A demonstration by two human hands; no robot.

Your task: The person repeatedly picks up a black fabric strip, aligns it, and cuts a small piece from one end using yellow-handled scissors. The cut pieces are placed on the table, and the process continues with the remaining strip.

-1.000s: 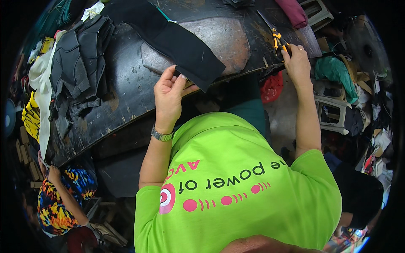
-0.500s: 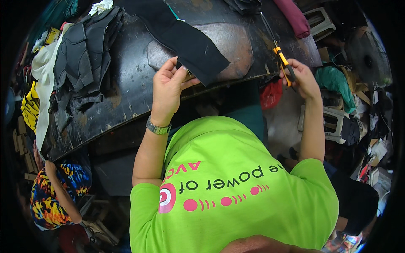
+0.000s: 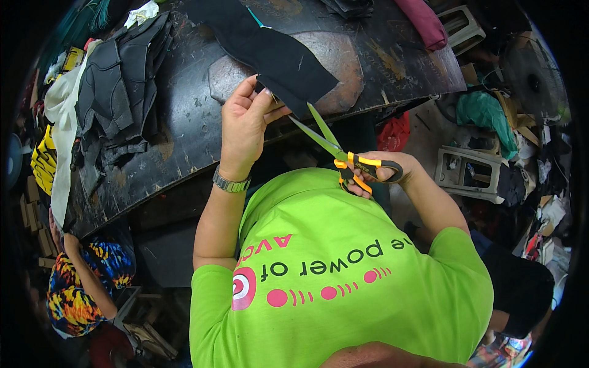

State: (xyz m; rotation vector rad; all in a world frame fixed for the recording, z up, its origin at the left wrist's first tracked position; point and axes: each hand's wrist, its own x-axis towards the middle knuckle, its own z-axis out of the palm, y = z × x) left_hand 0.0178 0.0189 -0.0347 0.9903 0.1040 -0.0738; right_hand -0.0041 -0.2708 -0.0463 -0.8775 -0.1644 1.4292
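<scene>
A long strip of black fabric (image 3: 276, 58) lies across the dark table and hangs a little past its near edge. My left hand (image 3: 246, 126) pinches the near left corner of this strip between thumb and fingers. In my right hand (image 3: 392, 168) is a pair of scissors (image 3: 365, 162) with orange and black handles. Their blades are spread apart, and the tips point up and left, close to the near end of the fabric. Whether a blade touches the cloth I cannot tell.
Dark grey cut pieces (image 3: 113, 83) are heaped at the table's left, beside a white cloth (image 3: 61, 116). A maroon fabric roll (image 3: 423, 24) lies at the far right. A plastic stool (image 3: 469, 175) and a fan (image 3: 534, 76) stand to the right. Another person's arm (image 3: 92, 279) shows at lower left.
My right hand has brought the scissors from the table's right side down and left, toward the fabric's near end, and the blades have spread. My left hand keeps its pinch on the fabric.
</scene>
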